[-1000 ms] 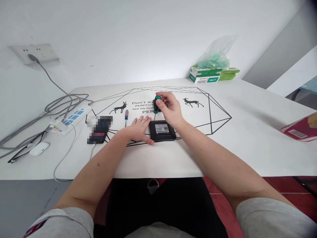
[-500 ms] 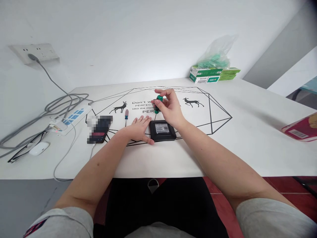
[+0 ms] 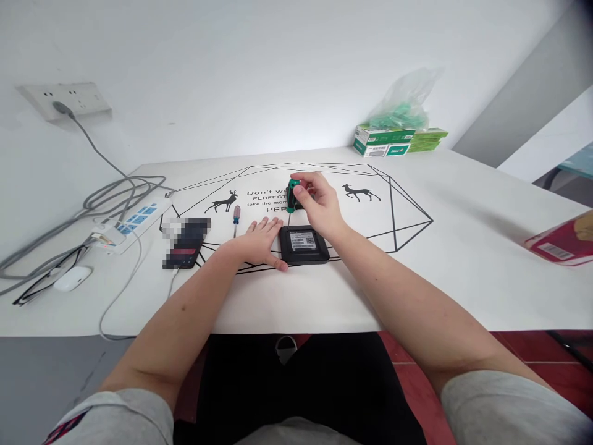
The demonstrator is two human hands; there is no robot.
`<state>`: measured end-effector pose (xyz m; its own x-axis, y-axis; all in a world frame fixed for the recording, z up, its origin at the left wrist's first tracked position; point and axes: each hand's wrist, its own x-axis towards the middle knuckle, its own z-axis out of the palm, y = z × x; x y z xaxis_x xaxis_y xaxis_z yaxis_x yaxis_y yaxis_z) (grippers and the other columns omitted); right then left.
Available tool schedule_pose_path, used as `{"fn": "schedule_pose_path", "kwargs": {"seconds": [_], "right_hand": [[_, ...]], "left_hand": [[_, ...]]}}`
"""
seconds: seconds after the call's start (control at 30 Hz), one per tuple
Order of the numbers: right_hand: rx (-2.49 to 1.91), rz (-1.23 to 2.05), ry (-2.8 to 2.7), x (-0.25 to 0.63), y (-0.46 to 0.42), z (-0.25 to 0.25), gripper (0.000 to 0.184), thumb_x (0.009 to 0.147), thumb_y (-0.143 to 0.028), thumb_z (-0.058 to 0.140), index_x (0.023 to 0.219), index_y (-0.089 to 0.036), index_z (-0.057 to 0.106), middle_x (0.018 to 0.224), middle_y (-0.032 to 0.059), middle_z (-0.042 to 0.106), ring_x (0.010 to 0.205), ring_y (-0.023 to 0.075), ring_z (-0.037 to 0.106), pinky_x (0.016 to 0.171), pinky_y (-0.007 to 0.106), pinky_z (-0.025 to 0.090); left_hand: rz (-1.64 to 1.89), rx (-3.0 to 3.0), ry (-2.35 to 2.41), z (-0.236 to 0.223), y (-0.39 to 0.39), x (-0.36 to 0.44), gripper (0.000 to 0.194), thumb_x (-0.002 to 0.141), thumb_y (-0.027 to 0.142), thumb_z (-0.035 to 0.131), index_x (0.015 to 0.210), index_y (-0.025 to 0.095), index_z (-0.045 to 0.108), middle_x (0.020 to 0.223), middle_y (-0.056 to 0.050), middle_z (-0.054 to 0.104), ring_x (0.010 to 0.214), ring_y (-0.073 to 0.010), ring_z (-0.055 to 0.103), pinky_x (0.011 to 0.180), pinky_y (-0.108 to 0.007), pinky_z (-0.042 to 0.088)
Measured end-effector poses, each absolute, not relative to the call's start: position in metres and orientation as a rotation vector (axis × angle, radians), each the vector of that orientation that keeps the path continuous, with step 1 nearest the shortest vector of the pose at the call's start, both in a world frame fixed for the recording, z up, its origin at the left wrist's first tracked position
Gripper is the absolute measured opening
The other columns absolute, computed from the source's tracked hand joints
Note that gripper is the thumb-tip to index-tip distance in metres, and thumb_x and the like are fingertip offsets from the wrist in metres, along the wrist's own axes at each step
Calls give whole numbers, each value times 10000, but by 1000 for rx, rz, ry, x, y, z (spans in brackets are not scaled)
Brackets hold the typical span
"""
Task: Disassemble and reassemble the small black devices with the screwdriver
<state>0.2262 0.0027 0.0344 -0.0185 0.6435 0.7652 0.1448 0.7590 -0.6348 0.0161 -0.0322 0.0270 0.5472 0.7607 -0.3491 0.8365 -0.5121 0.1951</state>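
A black square box-like device (image 3: pixel 303 247) with a white label lies flat on the table mat. My right hand (image 3: pixel 320 201) grips the handle of a green and black screwdriver (image 3: pixel 292 195), held nearly upright. Its thin shaft points down to the device's far left corner; whether the tip sits in a screw is too small to tell. Flat on the mat, fingers spread, my left hand (image 3: pixel 260 242) has its thumb against the device's left side. A second screwdriver (image 3: pixel 236 216), with a clear reddish and blue handle, lies just beyond my left hand.
Left of my left arm lie a phone (image 3: pixel 188 242) on a cable, a power strip (image 3: pixel 139 221), eyeglasses (image 3: pixel 49 278) and a white earbud case (image 3: pixel 73 278). Green and white boxes (image 3: pixel 383 141) with a plastic bag (image 3: pixel 405 102) stand against the wall. A red package (image 3: pixel 563 241) is at the right.
My right hand's fingers have closed in around the screwdriver handle, where the index finger was lifted before. The handle has turned slightly. My left hand and the device have stayed put.
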Motion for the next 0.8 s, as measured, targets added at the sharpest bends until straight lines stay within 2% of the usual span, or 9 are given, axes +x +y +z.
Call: {"fn": "schedule_pose_path", "kwargs": {"seconds": [0.1,0.2,0.37,0.47,0.6,0.7,0.8], "right_hand": [[-652,564,-1568,229,8,33,434,1039,-696,603,1194,-321,756,1125,41,738,971,224,672,924,461,598],[-647,634,-1560,229,12,32,472,1009,-737,627,1197,-315,720,1185,44,748,1003,219,689,943,452,615],[-550,858,-1532,225,9,33,468,968,-729,708,1182,-326,607,1344,54,723,986,187,725,873,409,654],[-517,887,-1540,223,6,35,472,949,-713,747,1141,-317,576,1215,41,735,960,181,725,852,395,660],[-599,761,-1549,223,8,34,527,869,-733,819,1098,-316,593,1014,-3,668,884,171,650,731,334,621],[-621,722,-1557,225,9,34,487,897,-717,789,1110,-316,613,1010,0,657,869,176,628,712,341,603],[-628,722,-1551,226,7,35,348,984,-626,699,1116,-308,643,1115,30,718,904,191,652,788,388,613]], "left_hand": [[-295,2453,1301,25,-31,15,1556,721,1029,605,1807,181,-119,1874,-166,-102,1732,-443,-108,1392,-616,-8],[-277,2457,1293,25,-31,15,1570,702,1047,603,1809,199,-118,1873,-167,-96,1732,-449,-103,1389,-626,-5],[-307,2437,1321,27,-32,16,1595,696,1042,613,1810,132,-75,1871,-179,-99,1735,-432,-107,1399,-594,-13],[-307,2434,1327,27,-32,15,1595,705,1037,620,1809,118,-73,1868,-188,-104,1734,-442,-104,1399,-593,-11],[-290,2454,1296,25,-31,14,1544,737,1027,599,1808,178,-118,1868,-175,-110,1732,-443,-111,1391,-627,9],[-278,2461,1298,24,-31,14,1538,729,1020,610,1809,204,-122,1876,-164,-90,1733,-447,-92,1391,-632,5],[-288,2452,1304,25,-32,15,1539,730,1015,610,1811,187,-107,1877,-155,-90,1734,-443,-94,1396,-616,0]]}}
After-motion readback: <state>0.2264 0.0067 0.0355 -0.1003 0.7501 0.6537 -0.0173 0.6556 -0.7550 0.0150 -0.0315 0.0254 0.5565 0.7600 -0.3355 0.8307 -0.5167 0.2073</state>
